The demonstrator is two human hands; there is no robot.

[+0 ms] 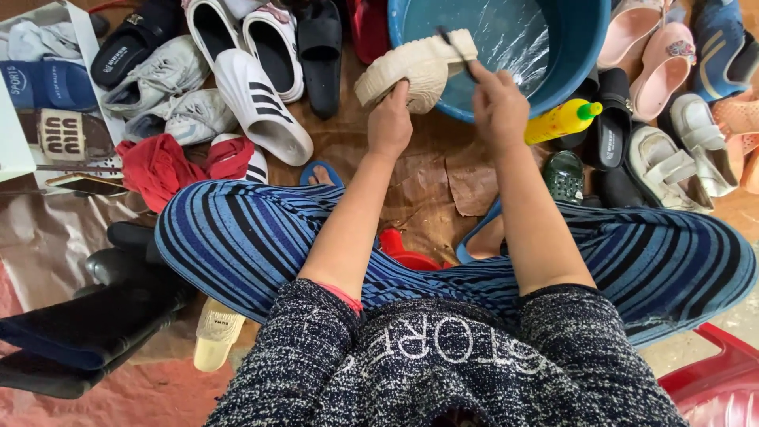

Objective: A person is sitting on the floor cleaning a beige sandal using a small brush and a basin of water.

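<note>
My left hand grips a cream-coloured shoe, holding it sole-up over the near rim of a blue basin of water. My right hand holds a dark-handled brush against the shoe's upper end. Both forearms reach forward between my knees, which are in blue striped trousers.
Shoes lie all around: white slides and sneakers at left, pink and white sandals at right, black slippers beside a yellow bottle with a green cap. A red cloth, dark boots and a red stool are close by.
</note>
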